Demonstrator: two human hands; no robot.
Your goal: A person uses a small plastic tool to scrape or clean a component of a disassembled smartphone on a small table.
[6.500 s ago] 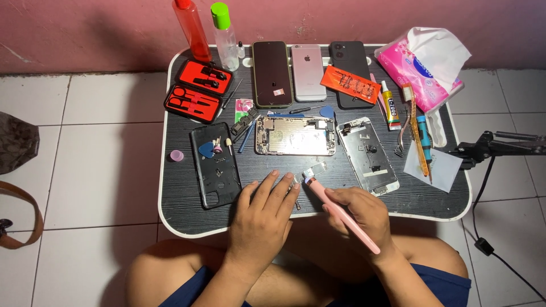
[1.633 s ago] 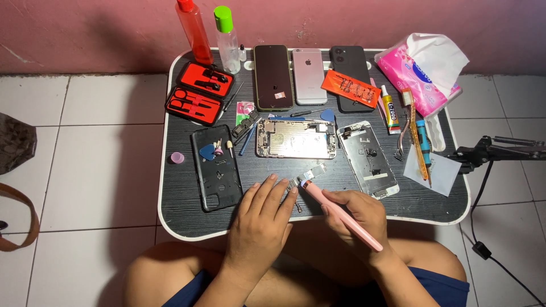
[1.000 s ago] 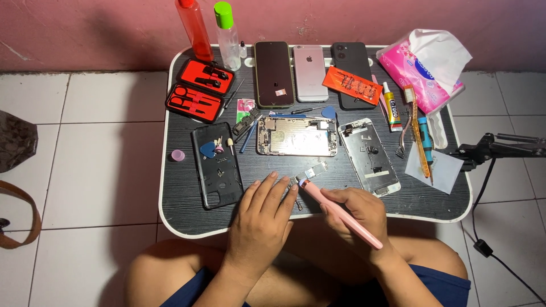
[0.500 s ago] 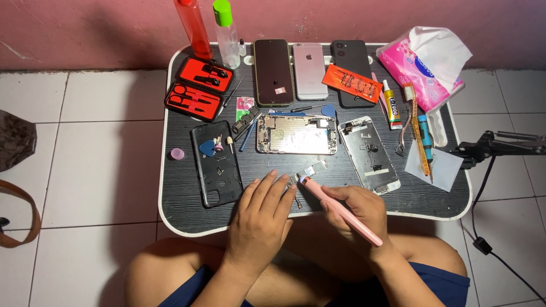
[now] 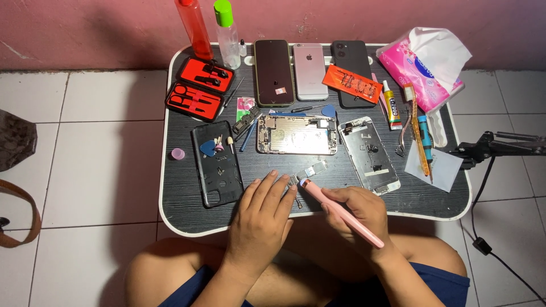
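Observation:
My right hand [image 5: 358, 219] grips a pink pen-shaped tool [image 5: 341, 213], its tip down at a small metal part [image 5: 294, 183] on the black lap table [image 5: 182, 193]. My left hand [image 5: 263, 219] lies flat with fingers spread, its fingertips pressing on that part. A small silver piece [image 5: 316, 169] lies just beyond the tool tip. Further back rests an opened phone chassis [image 5: 296, 135], with a detached screen assembly [image 5: 368, 154] to its right and a black phone back case [image 5: 216, 164] to its left.
Along the far edge stand a red bottle [image 5: 194, 28], a clear green-capped bottle [image 5: 227, 34] and three phones [image 5: 310, 71]. A red tool kit [image 5: 199, 88], an orange packet [image 5: 352, 83], a glue tube [image 5: 391, 105], a pink tissue pack [image 5: 426, 65] and a toothbrush [image 5: 418, 133] lie around. A black stand arm [image 5: 500, 145] reaches in from the right.
Both hands stay in nearly the same place; the pink tool's tip shifts only slightly over the small part.

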